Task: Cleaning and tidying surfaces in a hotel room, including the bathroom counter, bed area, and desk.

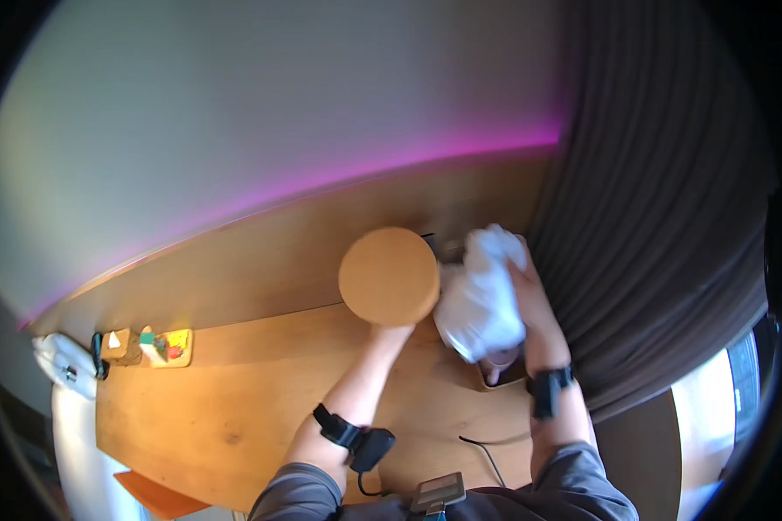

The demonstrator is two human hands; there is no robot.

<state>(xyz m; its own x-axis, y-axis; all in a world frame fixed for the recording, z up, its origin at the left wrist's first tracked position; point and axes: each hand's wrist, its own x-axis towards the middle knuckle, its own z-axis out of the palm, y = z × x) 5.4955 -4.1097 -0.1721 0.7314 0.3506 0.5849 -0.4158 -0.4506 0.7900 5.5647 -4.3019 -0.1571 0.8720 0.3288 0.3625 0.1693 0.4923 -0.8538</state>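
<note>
My left hand (394, 332) is mostly hidden behind a round wooden lamp shade or disc (390, 277); only its wrist side shows, so its fingers and any grip cannot be made out. My right hand (524, 277) grips the upper part of a crumpled white cloth or bag (485, 293), which is blurred. Below the white thing, a dark box or basket (495, 385) stands on the wooden desk (247, 391), with a pinkish rounded object (495, 368) partly visible in it.
At the desk's far left lie a yellow tray (186, 361) with small colourful items, a wooden block-like holder (115, 344) and a white object (68, 365). A black cable (485, 448) lies near my body. A dark curtain (651, 195) hangs at the right; a wall panel (267, 260) backs the desk.
</note>
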